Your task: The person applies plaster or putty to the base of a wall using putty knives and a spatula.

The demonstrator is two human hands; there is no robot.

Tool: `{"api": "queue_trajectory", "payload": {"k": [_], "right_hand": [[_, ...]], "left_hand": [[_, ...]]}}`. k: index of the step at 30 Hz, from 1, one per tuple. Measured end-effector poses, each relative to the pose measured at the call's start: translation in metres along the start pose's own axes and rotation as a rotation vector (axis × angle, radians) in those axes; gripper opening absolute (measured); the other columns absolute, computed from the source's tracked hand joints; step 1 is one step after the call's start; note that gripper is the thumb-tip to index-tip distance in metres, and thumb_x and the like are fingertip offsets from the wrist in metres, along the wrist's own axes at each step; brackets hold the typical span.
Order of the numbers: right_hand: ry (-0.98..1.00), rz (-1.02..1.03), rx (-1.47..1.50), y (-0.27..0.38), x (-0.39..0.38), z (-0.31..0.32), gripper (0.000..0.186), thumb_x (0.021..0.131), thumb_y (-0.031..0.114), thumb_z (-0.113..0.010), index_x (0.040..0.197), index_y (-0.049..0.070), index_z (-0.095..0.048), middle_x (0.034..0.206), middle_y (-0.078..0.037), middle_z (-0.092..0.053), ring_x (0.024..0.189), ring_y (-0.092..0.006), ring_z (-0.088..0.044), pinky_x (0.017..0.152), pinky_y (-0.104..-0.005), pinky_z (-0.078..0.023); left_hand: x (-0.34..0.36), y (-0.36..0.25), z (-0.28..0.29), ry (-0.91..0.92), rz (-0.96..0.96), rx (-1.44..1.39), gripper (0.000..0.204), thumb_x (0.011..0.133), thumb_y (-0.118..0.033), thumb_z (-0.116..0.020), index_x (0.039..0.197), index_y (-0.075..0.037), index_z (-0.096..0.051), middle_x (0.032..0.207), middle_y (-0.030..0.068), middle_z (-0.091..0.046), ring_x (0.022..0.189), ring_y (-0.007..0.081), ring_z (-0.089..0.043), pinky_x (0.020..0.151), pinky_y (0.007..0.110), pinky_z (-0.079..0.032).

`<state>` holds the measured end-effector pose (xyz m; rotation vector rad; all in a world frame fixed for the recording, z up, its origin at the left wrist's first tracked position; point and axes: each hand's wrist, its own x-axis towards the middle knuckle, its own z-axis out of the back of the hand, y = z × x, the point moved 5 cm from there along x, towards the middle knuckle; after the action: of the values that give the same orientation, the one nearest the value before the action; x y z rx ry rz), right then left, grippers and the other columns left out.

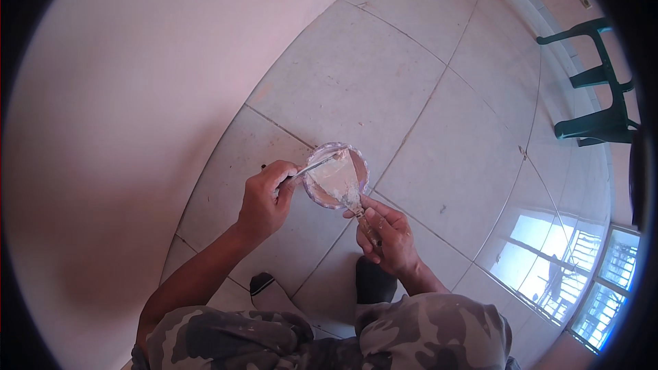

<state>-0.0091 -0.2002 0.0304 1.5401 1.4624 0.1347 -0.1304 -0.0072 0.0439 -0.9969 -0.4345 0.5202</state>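
Note:
A round tub (314, 196) with a purplish, paste-smeared rim is in front of me, with pale pinkish paste inside. In my right hand (391, 233) is the handle of a putty knife (345, 181), its wide blade coated with paste and reaching over the tub. My left hand (266, 197) is closed round a thin, flat tool (319, 164), seen almost edge-on. The tip of that tool lies over the knife's blade, near a dab of paste. Whether the two touch, I cannot tell. The tub's underside is hidden.
A pale pink wall (137, 96) rises on my left. Grey floor tiles (384, 62) spread ahead and right. At the far right stands a green plastic chair (603, 89), above a barred window (610, 274) in the picture. My dark-shod feet (373, 281) are below the tub.

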Motion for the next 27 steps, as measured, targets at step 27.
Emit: {"api": "queue_trajectory", "payload": {"k": [27], "right_hand": [[-0.131,0.416,-0.308,0.145,0.23,0.006,0.032,0.091,0.003,-0.059,0.117,-0.015,-0.058,0.102,-0.017,-0.065,0.087,-0.0231,-0.071,0.083,-0.0296,-0.06]], "left_hand": [[-0.002,0.14,0.027,-0.06,0.587,-0.411,0.013,0.1,-0.008,-0.052,0.109,0.001,-0.057,0.082,0.0067,-0.062,0.065,0.0101,-0.057,0.058,0.027,-0.049]]}}
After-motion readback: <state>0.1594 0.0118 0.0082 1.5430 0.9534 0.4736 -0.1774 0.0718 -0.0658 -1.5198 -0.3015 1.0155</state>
